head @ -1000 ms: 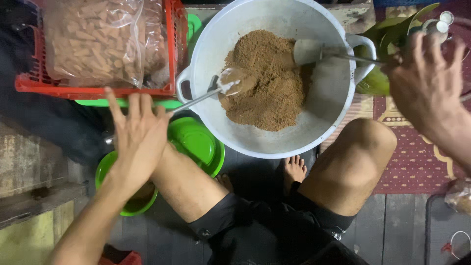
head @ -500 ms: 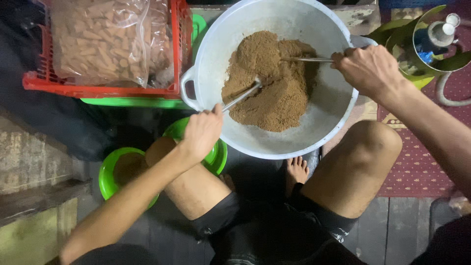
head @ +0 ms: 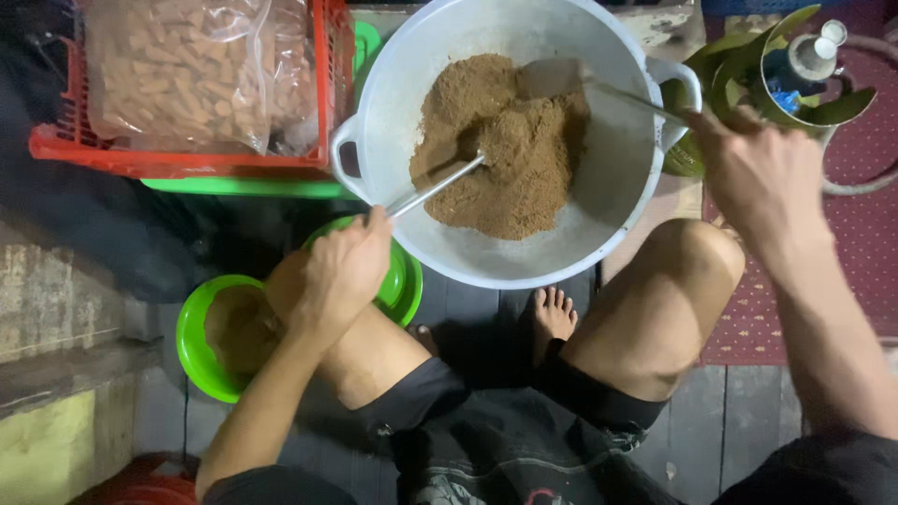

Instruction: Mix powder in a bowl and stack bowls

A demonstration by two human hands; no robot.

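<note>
Brown powder [head: 505, 150] sits heaped mid-basin, upper centre of frame, in the white basin [head: 617, 234]. Your left hand [head: 341, 271] is clenched on a metal spoon [head: 435, 187], tip buried in the heap. Your right hand [head: 762, 173] grips a flat scoop [head: 561, 79] at the heap's upper right. Heap looks loose, uneven, probably partway mixed. Green bowl [head: 201, 337] lower left holds some powder. Tight room: red crate [head: 323, 93] touches the basin's left, knees below, green bottle holder [head: 804, 84] right.

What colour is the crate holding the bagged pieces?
Red crate, clearest at top left of the head view.
</note>
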